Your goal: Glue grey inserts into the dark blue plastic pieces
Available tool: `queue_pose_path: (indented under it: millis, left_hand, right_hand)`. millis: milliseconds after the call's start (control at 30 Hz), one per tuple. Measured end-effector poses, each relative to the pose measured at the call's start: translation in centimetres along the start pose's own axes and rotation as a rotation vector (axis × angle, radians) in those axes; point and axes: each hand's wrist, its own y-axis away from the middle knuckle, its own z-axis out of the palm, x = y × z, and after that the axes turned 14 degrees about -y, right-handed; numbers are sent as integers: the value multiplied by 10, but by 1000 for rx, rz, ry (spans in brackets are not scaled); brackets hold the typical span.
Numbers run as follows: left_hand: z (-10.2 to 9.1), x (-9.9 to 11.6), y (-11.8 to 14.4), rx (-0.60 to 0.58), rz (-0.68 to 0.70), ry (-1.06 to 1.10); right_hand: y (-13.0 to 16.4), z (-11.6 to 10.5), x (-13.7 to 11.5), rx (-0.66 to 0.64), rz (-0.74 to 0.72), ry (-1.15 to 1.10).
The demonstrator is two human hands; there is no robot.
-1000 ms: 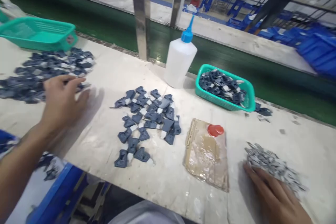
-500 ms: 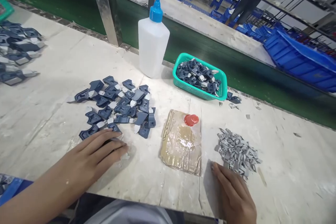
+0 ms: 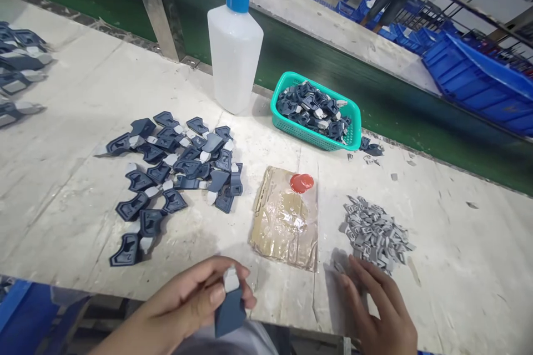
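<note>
My left hand (image 3: 200,299) grips a dark blue plastic part (image 3: 230,313) with a light grey tip, held above the table's front edge. My right hand (image 3: 375,305) is low over the table beside a heap of small grey plastic pieces (image 3: 375,233); its thumb and fingers are apart. A small grey piece (image 3: 338,268) lies by its fingertips. Between the hands is a cardboard pad (image 3: 283,227) coated in wet, shiny glue, with a red round cap (image 3: 301,183) on its far side. Loose blue-and-grey parts (image 3: 183,166) are spread out to the left.
A white squeeze bottle (image 3: 235,55) with a blue nozzle stands at the back. Beside it sits a green basket (image 3: 316,136) full of blue-and-grey parts. More such parts (image 3: 20,66) lie far left. A metal post (image 3: 156,11) rises at the back edge.
My left hand has left the spread of parts and come right and nearer, now holding one blue part. The fingers of my right hand have spread beside the grey heap.
</note>
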Motion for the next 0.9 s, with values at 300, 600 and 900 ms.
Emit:
queue_pose_path:
  millis: [300, 600, 900]
  left_hand:
    - [1, -5, -6, -108, -42, 278]
    - [-3, -6, -9, -170, -18, 294]
    - [-4, -8, -9, -184, -15, 264]
  right_hand:
    - [-12, -6, 1, -97, -144, -70]
    - [-1, -3, -2, -55, 9, -37]
    - [-7, -4, 3, -125, -145, -73]
